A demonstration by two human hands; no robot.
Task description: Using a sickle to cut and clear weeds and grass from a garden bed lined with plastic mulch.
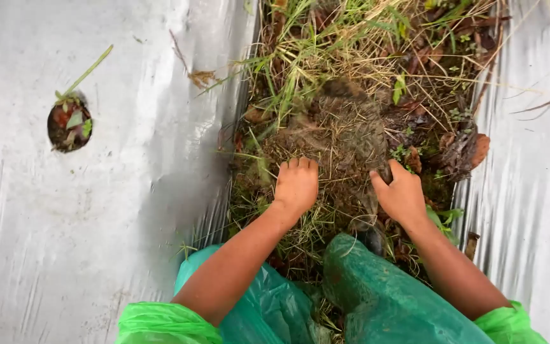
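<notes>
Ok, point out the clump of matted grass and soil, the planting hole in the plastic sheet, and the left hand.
clump of matted grass and soil [342, 130], head view, its middle.
planting hole [69, 124], head view, the dark soil inside.
left hand [296, 185], head view, back of the hand.

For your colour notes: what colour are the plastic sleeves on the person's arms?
Bright green sleeves, clearest in the head view.

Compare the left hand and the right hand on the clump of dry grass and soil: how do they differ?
The left hand lies flat, palm down, on the brown clump of dry grass and soil; the right hand grips its edge, thumb raised. The left hand sits lower on the clump's near side, the right hand at its right side. Both are bare.
</notes>
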